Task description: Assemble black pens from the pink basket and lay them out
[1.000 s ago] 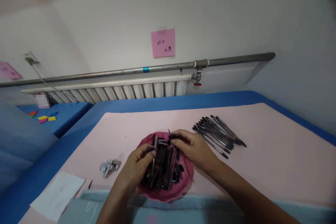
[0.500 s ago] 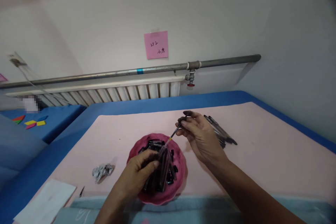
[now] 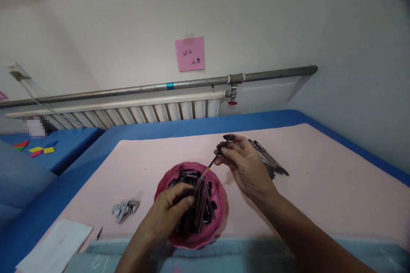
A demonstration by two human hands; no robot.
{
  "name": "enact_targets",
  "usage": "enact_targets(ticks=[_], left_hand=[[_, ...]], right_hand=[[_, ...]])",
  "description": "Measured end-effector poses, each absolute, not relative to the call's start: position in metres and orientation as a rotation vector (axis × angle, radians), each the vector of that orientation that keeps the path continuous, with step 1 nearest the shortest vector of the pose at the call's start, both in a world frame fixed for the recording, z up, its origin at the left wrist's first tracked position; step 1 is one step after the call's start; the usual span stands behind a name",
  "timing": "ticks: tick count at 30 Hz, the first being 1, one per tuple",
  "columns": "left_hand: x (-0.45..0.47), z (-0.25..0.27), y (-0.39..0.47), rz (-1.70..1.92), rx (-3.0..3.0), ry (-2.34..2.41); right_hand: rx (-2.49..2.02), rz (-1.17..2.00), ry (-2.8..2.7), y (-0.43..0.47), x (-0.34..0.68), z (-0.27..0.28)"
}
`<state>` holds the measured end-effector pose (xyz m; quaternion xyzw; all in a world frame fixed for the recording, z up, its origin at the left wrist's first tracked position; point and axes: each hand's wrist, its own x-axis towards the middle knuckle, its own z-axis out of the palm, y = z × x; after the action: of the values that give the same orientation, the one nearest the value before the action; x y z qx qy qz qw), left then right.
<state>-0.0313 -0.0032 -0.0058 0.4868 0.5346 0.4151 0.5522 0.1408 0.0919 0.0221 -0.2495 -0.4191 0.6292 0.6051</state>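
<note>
A pink scalloped bowl [image 3: 221,213] holds several dark pen barrels [image 3: 200,213] and small black caps [image 3: 214,205]. Over it, my left hand [image 3: 174,204] is closed on a clear pen barrel [image 3: 199,182], its fingers dark with ink. My right hand [image 3: 243,162] pinches a thin pen refill [image 3: 214,160] between blackened fingertips. The refill slants down to the left, and its yellow-banded lower end meets the mouth of the barrel; how far it sits inside I cannot tell. Behind my right hand lies a bundle of pens [image 3: 270,160].
Pink paper [image 3: 320,187] covers the blue table [image 3: 250,118]. Crumpled foil or paper [image 3: 124,209], a small dark pointed piece [image 3: 99,233] and a white sheet [image 3: 57,245] lie on the left. Teal cloth [image 3: 243,256] runs along the near edge. A radiator [image 3: 153,111] stands behind.
</note>
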Motion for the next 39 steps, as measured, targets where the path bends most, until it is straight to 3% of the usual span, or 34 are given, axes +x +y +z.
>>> enact_targets(ticks=[7,11,13,18,22,32,39], left_hand=[[-0.029,-0.007,-0.001,1.008,1.017,1.214],[-0.029,-0.005,0.000,1.057,0.913,1.205],[-0.030,-0.005,0.000,1.084,0.846,1.210],[-0.031,-0.004,0.000,1.149,0.717,1.164],[-0.032,-0.004,0.001,1.190,0.711,1.183],[-0.031,-0.003,0.002,1.239,0.618,1.151],[-0.036,-0.001,0.003,1.377,0.451,1.004]], right_hand=[[-0.668,1.440,-1.221,0.085,0.143,0.023],[-0.807,1.385,-1.688,0.080,0.140,0.021],[-0.880,1.211,-1.920,0.080,0.140,0.018],[-1.179,0.286,-2.444,0.084,0.143,0.004],[-1.260,0.091,-2.667,0.083,0.140,-0.011],[-1.094,0.293,-2.455,0.087,0.137,-0.011],[-0.936,1.302,-1.910,0.066,0.129,0.017]])
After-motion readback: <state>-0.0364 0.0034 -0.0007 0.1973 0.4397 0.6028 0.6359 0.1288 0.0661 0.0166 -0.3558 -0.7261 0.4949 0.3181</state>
